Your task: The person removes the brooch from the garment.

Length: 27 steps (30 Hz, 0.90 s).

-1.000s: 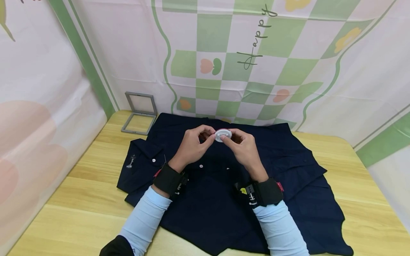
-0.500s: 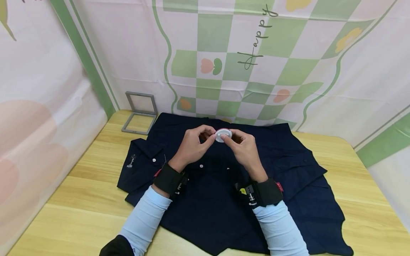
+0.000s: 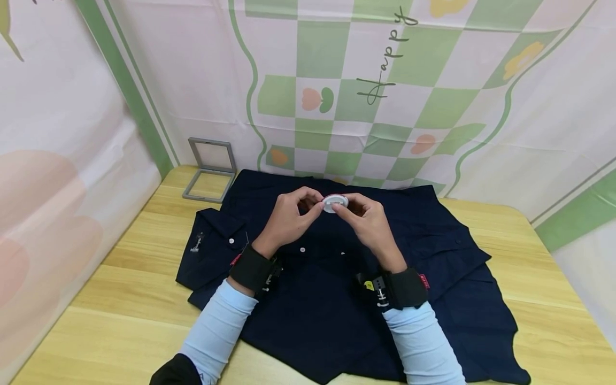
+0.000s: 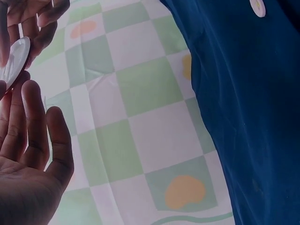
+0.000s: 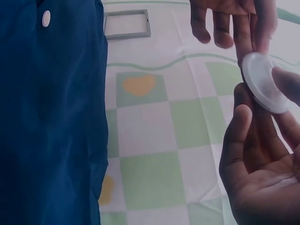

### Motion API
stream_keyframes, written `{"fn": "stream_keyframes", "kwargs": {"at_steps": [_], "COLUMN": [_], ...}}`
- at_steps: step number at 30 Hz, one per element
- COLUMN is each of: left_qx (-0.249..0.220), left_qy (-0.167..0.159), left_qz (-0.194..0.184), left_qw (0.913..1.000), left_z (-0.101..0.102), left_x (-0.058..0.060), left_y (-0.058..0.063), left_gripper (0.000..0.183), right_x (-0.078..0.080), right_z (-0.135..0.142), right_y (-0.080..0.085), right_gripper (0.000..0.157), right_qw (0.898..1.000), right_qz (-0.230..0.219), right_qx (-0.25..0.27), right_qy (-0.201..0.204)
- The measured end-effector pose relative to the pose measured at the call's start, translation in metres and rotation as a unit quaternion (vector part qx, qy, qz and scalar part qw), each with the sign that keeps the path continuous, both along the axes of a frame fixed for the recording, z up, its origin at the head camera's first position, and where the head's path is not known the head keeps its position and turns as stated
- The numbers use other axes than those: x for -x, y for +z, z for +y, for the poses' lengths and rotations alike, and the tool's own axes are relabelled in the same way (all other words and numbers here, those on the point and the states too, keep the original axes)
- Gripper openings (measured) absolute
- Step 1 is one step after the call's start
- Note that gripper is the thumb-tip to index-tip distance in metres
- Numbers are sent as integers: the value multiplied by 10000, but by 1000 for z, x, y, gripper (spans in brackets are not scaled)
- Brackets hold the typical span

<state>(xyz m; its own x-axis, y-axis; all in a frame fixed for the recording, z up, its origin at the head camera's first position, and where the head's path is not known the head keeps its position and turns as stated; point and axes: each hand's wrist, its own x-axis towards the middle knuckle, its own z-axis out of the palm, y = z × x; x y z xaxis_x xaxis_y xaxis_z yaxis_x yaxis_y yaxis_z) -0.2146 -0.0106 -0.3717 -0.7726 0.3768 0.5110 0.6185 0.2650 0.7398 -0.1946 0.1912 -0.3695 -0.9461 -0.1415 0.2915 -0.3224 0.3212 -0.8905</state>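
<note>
Both hands hold a round pin badge point(image 3: 332, 200) above the dark navy shirt point(image 3: 308, 315), its white back towards the head camera and a trace of red at its rim. My left hand point(image 3: 292, 218) pinches the left edge between thumb and fingers. At the opposite edge my right hand point(image 3: 369, 224) grips it, the thumb lying across the white back. In the right wrist view the badge point(image 5: 258, 77) is tilted between the fingertips of both hands. Only part of the badge point(image 4: 18, 56) shows in the left wrist view. Its front face is hidden.
The shirt lies spread over most of the wooden table point(image 3: 120, 299), with small white buttons point(image 3: 302, 249) on it. An opened grey frame point(image 3: 208, 195) stands at the back left. A checkered cloth point(image 3: 356, 133) hangs behind the table.
The right wrist has shifted slightly to the right, and the badge has tilted a little. Over the last second the right thumb has moved slightly on its back. Both hands keep their hold.
</note>
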Motion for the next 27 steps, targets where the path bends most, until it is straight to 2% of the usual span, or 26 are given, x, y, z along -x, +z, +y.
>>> {"fn": "stream_keyframes", "kwargs": {"at_steps": [6, 11, 14, 17, 22, 27], "left_qx": [13, -23, -37, 4, 74, 117], "left_qy": [195, 242, 220, 219, 316, 370], "left_qz": [45, 146, 215, 331, 437, 454], "left_qw": [9998, 9996, 9995, 9992, 9985, 9982], "left_z": [-5, -8, -7, -7, -11, -14], "left_x": [2, 5, 7, 7, 8, 8], "left_y": [1, 2, 2, 3, 4, 2], "left_gripper": [12, 12, 12, 13, 13, 12], "right_x": [3, 4, 2, 0, -2, -3], "right_z": [3, 4, 6, 7, -1, -12], "right_y": [1, -1, -2, -3, -5, -6], "right_gripper": [33, 42, 46, 46, 41, 42], "right_qw": [9995, 9977, 9951, 9884, 9696, 9608], "right_qz": [-240, -629, -938, -1307, -1829, -1999], "right_qx": [66, 18, 227, 745, 1613, 1914], "right_qy": [-172, -244, -233, -190, -168, -152]}}
